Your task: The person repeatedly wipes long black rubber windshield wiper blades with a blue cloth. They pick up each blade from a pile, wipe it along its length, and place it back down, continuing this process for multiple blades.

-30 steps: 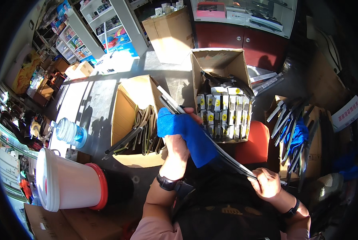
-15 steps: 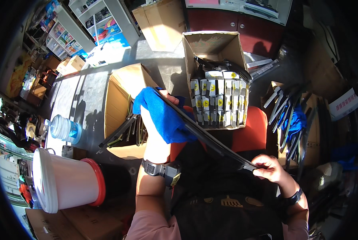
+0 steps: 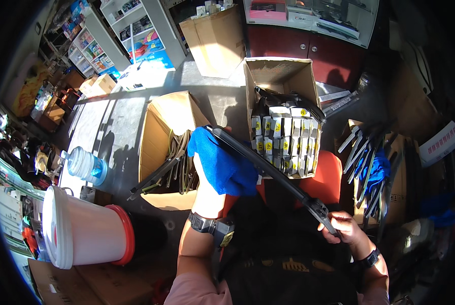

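A long black wiper blade (image 3: 268, 161) slants across in front of me, its far left end higher than its near right end. My right hand (image 3: 348, 227) is closed on the near end, thumb and fingers pinching it just past the bulky connector (image 3: 316, 207). A blue cloth (image 3: 220, 165) drapes over my left hand (image 3: 228, 130), hiding most of it. Only a bit of the fingers shows past the blade's far end, and the hand appears closed around cloth and blade there.
An open carton (image 3: 283, 71) holds rows of boxed items with yellow labels. Left of it, another carton (image 3: 153, 127) contains loose strips. Old blades (image 3: 359, 147) and a blue cloth lie at the right. A white bucket (image 3: 90, 229) and water jug (image 3: 86, 165) stand left.
The blade has turned so its thicker side and connector now show. My right hand has shifted slightly lower. The whole scene sits a little lower and further right in view.
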A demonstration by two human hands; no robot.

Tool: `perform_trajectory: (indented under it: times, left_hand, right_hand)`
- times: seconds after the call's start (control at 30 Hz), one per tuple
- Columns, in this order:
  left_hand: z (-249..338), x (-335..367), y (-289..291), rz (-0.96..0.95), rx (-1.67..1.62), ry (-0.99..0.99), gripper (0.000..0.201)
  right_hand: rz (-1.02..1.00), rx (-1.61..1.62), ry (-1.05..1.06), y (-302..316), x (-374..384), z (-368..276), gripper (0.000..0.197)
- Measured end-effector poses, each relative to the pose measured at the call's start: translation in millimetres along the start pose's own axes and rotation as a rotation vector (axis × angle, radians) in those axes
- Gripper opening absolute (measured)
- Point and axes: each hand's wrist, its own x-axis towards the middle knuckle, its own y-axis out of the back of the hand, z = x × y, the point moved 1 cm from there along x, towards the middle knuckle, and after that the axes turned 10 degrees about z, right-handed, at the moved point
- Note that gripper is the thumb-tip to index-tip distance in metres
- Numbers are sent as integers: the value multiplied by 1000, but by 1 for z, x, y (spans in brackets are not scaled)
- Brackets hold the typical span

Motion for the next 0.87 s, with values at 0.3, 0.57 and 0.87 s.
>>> perform_trajectory:
  times: [0.3,0.57,0.87]
  left_hand:
    - [20,-10,-14,-26,617,-357,24]
    - [14,-6,-18,100,-572,346,27]
    - [0,1,-4,40,257,-302,37]
  right_hand:
    - [-66,123,-60,6,-2,6,44]
    - [-162,84,-108,2,-5,8,52]
    - [-261,-93,-79,-6,-8,2,46]
